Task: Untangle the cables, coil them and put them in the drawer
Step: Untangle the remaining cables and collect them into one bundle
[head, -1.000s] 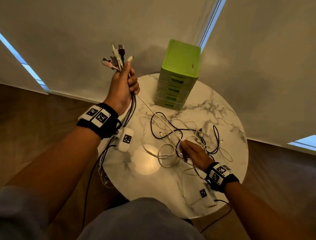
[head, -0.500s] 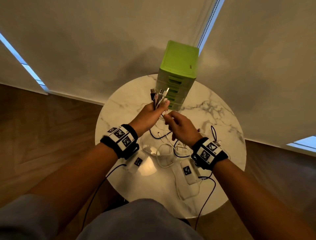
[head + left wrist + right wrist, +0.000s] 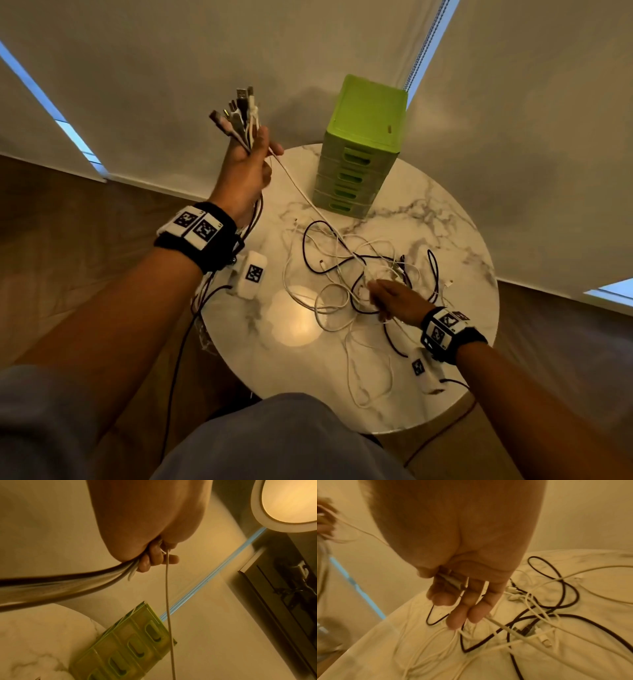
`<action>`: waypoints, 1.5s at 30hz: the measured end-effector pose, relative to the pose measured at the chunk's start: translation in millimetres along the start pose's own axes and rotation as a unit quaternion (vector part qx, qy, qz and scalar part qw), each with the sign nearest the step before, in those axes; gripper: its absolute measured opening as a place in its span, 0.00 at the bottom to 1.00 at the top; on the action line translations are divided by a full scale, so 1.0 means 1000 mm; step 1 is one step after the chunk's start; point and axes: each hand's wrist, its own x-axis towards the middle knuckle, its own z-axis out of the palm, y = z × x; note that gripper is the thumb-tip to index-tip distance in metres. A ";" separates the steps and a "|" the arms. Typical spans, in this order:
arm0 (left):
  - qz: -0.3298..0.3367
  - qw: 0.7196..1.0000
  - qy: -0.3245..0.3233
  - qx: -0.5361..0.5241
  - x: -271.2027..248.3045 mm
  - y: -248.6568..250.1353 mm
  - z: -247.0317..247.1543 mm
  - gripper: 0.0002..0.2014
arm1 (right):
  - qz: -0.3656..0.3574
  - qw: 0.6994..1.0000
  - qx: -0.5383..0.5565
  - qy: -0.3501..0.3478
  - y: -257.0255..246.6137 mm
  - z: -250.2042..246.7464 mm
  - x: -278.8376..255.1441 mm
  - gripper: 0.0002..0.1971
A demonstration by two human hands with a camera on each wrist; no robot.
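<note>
My left hand [image 3: 246, 168] is raised above the table's left edge and grips a bundle of cable ends [image 3: 239, 116], plugs pointing up. The left wrist view shows the fingers [image 3: 154, 559] curled round the bundle [image 3: 68, 582]. One white cable [image 3: 301, 192] runs taut from this hand down into the tangle [image 3: 342, 270] of black and white cables on the round marble table [image 3: 428, 222]. My right hand [image 3: 394, 298] is down on the tangle. In the right wrist view a grey plug [image 3: 452, 581] sits between its thumb and fingers [image 3: 462, 601]. The green drawer unit [image 3: 363, 137] stands at the back, all drawers closed.
Cables from the bundle hang past my left wrist and off the table's left edge toward the wooden floor [image 3: 85, 240]. Small white tagged boxes [image 3: 251, 274] dangle under both wrists. Blinds close off the space right behind the table. A ceiling lamp [image 3: 291, 500] is reflected on the marble.
Half a second ago both hands met in front of the drawer unit. Since then my left hand has risen up and left with the bundle, and my right hand has dropped back onto the tangle.
</note>
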 end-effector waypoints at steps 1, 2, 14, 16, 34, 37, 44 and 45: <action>0.006 1.000 -0.006 0.006 -0.001 0.000 0.000 0.07 | 0.012 0.999 0.001 0.035 0.001 -0.006 0.001 0.23; 0.011 1.000 -0.014 0.025 -0.004 -0.001 0.001 0.08 | 0.014 0.998 0.009 0.064 0.000 -0.013 0.002 0.22; -0.006 0.996 0.004 0.093 -0.032 -0.016 -0.022 0.08 | -0.087 0.972 -0.212 0.044 -0.094 -0.025 0.050 0.13; -0.009 0.996 0.031 0.084 -0.037 -0.013 -0.042 0.08 | -0.097 0.984 -0.151 0.014 -0.111 -0.009 0.060 0.06; 0.061 0.966 0.240 0.070 -0.092 0.021 -0.210 0.15 | -0.189 0.918 -0.265 -0.228 -0.211 0.221 0.127 0.13; 0.058 0.966 0.230 0.100 -0.099 0.014 -0.223 0.13 | -0.205 0.898 -0.316 -0.227 -0.234 0.227 0.119 0.28; -0.005 0.981 0.142 0.134 -0.107 -0.004 -0.230 0.28 | -0.315 0.941 -0.010 -0.120 -0.310 0.188 0.125 0.46; -0.008 0.983 0.136 0.126 -0.108 -0.003 -0.229 0.35 | -0.331 0.936 -0.017 -0.122 -0.318 0.181 0.123 0.46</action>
